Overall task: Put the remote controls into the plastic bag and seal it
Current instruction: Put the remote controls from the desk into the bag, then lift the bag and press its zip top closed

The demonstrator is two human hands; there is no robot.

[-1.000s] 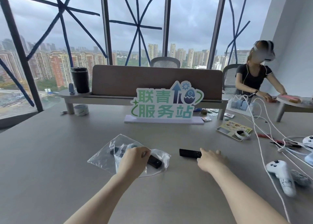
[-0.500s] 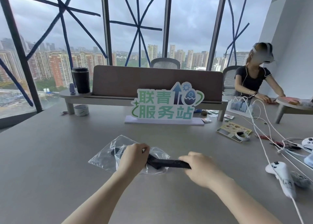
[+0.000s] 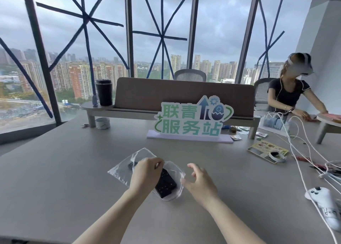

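Two hands: a left hand [image 3: 145,171] and a right hand [image 3: 200,182]. One clear plastic bag [image 3: 125,167] at 12 o'clock from them. Two black remote controls show in it, one remote [image 3: 166,183] big, the other remote [image 3: 132,164] half hidden. One sign [image 3: 191,121], one black cup [image 3: 103,92], one tape roll [image 3: 102,123], one white game controller [image 3: 322,201] at 3 o'clock

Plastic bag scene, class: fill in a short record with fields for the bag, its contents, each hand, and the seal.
bag: clear plastic bag flat on the grey table
contents: black remote control inside, another dark one partly hidden
left hand: pinching the bag's mouth
right hand: open, empty, beside the bag
seal: not yet closed
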